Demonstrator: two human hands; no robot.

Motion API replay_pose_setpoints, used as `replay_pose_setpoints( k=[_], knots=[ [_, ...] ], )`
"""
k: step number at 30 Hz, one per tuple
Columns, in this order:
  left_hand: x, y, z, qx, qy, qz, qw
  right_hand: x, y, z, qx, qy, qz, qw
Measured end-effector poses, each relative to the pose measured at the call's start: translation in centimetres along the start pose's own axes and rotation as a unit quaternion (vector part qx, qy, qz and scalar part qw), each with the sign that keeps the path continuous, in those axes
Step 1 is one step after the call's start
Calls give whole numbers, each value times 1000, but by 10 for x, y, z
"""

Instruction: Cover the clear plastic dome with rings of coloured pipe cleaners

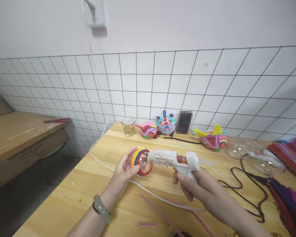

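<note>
Wooden table (71, 194) carried everything. At nine o'clock of centre, the left hand (123, 172) cupped a clear ball (142, 162) half wrapped in rainbow stems, fingers curled round its far side. Just right of it, the right hand (194, 186) was clenched on the grip of a white glue gun (174, 160), whose nozzle touched the ball at its three o'clock edge. Done well, I judge, the tip should stay on the bare plastic beside the last coil, with only a thin bead and fingers kept off it. A white cord (148, 191) ran under both hands and pink stems (162, 215) lay at six o'clock. Finished balls (165, 125) and a jar (128, 126) stood at twelve o'clock; a black cord (246, 187) looped at three o'clock, where it could snag the gun.
</note>
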State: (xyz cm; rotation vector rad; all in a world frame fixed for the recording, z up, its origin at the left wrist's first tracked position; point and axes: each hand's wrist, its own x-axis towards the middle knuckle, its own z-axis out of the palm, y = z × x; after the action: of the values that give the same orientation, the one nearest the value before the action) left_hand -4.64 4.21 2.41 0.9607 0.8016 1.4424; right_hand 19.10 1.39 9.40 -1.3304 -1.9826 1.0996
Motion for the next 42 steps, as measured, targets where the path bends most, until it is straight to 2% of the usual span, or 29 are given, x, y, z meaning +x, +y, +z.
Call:
replay_pose_setpoints(
  k=[9, 27, 34, 38, 41, 42],
  knots=[
    [-1, -1, -1, 7, 12, -2, 1000, 2, 0, 0, -3, 0, 1, 1000],
    [0, -4, -3, 12, -5, 3, 1000, 2, 2, -1, 10, 10, -2, 1000],
    [1, 0, 1, -6, 33, 19, 999, 4, 4, -4, 71, 30, -10, 997],
    [5, 0, 0, -16, 57, 29, 998, 10, 11, -5, 110, 53, -16, 992],
    [7, -2, -2, -17, 75, 39, 996, 22, 26, -3, 62, 104, 4, 993],
    [7, -3, -3, -17, 82, 43, 996, 27, 32, -1, 19, 139, 11, 990]
  ],
)
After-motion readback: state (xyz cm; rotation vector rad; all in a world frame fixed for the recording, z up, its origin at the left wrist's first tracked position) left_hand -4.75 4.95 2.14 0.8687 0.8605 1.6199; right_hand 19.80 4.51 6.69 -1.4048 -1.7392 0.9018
